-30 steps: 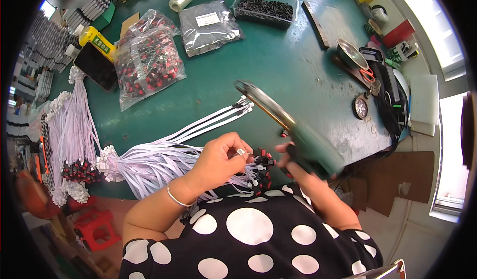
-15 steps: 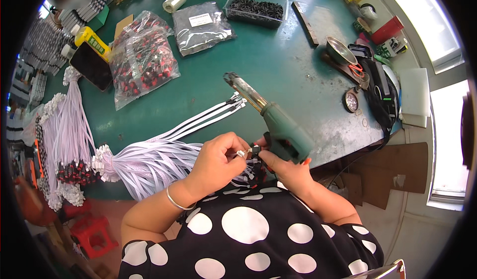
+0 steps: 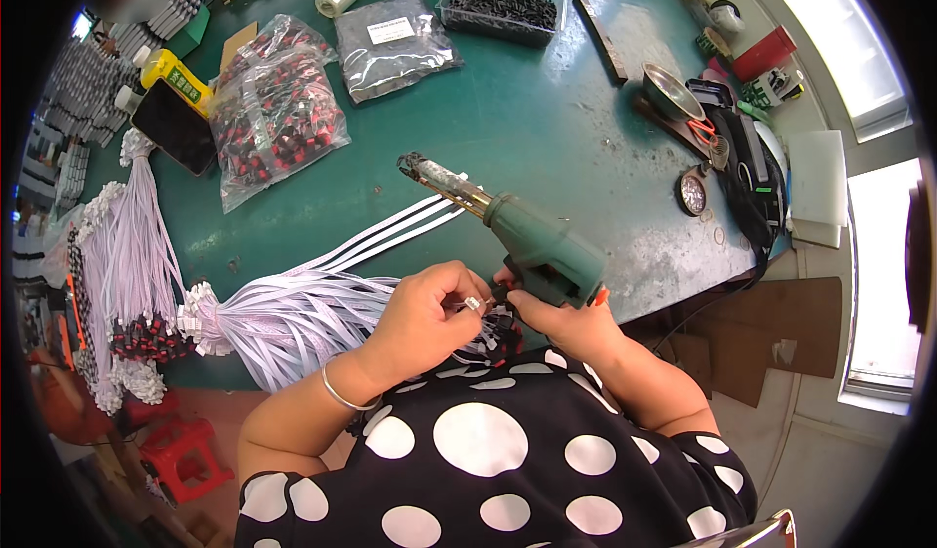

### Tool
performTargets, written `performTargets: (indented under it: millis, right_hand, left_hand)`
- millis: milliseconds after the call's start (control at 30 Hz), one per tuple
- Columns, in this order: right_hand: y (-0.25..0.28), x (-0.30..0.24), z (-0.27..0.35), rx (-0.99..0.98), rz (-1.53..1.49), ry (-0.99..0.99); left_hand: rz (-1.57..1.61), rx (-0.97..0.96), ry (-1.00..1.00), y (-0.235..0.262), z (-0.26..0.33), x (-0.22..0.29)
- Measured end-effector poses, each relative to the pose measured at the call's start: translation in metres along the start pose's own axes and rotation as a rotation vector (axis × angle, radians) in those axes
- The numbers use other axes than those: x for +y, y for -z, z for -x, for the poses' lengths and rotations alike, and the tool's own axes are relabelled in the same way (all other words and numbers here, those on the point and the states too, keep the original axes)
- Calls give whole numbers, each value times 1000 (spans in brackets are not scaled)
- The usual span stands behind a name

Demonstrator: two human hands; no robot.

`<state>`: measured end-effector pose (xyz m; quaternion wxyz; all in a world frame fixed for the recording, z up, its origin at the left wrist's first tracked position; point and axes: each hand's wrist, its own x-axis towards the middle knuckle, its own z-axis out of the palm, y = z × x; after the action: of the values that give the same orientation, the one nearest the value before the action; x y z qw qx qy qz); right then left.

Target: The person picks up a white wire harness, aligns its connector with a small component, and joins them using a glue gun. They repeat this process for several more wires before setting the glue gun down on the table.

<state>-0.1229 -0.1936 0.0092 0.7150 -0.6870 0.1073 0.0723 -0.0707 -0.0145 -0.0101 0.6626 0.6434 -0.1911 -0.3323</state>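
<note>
Left hand [image 3: 427,312] pinches a light-looking white connector [image 3: 472,303]. Right hand [image 3: 574,327] clasps a heavier-looking heat gun [image 3: 545,243], best held rearward.

"What's at the upper left?"
"A bag of parts [image 3: 278,114], on the table [image 3: 595,148]."
"Right of it?"
"A packet [image 3: 395,50], then a tub [image 3: 503,6] at top centre, then a bar [image 3: 599,39]."
"Upper right?"
"A bowl [image 3: 673,92], below and right of the bar."
"Lower left?"
"A cable bundle [image 3: 293,319], mostly left of the left hand [image 3: 429,314]."

From my head, the wide camera looks down and forward, rather near, at my left hand [image 3: 427,314], my right hand [image 3: 566,324] and the tabletop [image 3: 547,128].
</note>
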Motion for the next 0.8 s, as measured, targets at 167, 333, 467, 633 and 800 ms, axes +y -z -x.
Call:
performTargets:
  millis: [167,333,467,633,800]
  right_hand:
    - [1,-2,-1,-2,51,19]
    - [-1,-4,0,36,6,-21]
    - [7,1,5,66,36,12]
    - [53,26,61,133,-85,-17]
    - [74,46,89,49,114,-134]
  left_hand:
    - [-49,8,7,-1,-2,-1]
    - [-14,85,-29,-4,-4,-5]
    - [65,93,29,-1,-6,-4]
    - [126,99,90,8,-7,-3]
    - [104,86,141,10,-7,-7]
